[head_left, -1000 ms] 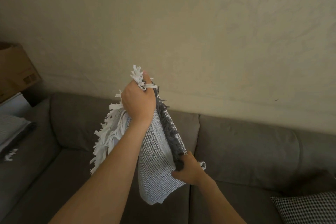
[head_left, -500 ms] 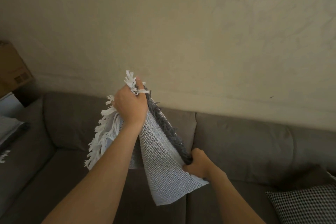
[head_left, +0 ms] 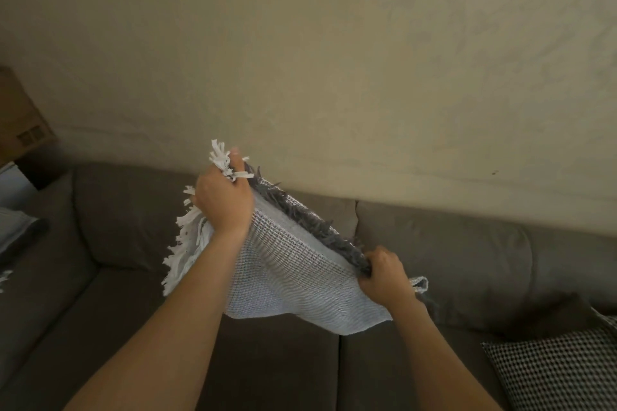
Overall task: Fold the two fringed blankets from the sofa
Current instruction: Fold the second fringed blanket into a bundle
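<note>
Blanket (head_left: 293, 280): pale grey-white waffle weave, folded into a compact panel, held in the air above the sofa (head_left: 450, 253) seat. Top edge slants from upper left down to right. White fringe (head_left: 187, 243) hangs off the left end; dark grey fringe (head_left: 310, 223) runs along the far top edge. Lower edge hangs free.

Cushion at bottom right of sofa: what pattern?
Small black-and-white check, houndstooth-like, on the cushion; seen in the head view, the only one.
</note>
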`<action>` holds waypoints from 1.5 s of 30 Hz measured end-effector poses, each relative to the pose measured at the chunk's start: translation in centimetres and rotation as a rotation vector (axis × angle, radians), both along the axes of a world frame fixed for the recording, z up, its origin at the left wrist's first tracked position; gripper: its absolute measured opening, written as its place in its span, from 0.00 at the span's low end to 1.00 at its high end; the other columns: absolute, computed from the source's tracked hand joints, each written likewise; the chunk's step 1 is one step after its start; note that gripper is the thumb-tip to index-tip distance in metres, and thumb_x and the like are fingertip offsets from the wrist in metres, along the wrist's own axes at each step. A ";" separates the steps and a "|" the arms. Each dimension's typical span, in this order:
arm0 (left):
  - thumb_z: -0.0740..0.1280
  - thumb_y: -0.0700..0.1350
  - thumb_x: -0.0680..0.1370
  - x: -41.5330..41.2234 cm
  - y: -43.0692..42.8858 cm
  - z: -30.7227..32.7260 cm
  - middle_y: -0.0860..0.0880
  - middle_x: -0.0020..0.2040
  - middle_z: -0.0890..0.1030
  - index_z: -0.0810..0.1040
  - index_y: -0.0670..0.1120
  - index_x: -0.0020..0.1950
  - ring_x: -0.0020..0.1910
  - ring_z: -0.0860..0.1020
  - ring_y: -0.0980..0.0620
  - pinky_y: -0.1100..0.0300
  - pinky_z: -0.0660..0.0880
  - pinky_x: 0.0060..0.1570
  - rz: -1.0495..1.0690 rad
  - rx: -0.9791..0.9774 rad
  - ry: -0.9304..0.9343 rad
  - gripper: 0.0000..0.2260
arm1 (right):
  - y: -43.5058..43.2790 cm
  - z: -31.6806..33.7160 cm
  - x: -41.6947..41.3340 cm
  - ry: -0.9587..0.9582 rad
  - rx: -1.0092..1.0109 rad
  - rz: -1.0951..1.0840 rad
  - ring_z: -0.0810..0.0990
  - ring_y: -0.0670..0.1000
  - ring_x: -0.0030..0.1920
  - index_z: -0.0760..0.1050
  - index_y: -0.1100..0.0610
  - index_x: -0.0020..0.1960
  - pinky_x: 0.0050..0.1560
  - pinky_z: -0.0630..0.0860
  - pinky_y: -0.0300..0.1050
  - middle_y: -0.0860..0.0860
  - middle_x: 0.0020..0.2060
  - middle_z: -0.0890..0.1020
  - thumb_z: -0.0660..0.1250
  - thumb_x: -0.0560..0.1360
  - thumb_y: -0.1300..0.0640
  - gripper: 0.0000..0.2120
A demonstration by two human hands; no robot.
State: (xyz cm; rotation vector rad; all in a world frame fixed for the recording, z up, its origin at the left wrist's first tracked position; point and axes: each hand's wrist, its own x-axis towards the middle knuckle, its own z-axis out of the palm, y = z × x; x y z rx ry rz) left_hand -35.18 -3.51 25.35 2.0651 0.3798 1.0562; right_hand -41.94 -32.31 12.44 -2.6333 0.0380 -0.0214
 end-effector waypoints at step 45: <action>0.66 0.43 0.72 -6.3 -6.8 -7.1 0.45 0.50 0.82 0.79 0.53 0.49 0.51 0.80 0.39 0.48 0.77 0.46 -0.724 0.108 0.413 0.07 | 5.9 10.8 -0.4 -0.574 -0.138 0.230 0.84 0.52 0.39 0.86 0.44 0.49 0.32 0.80 0.49 0.45 0.40 0.86 0.69 0.67 0.56 0.14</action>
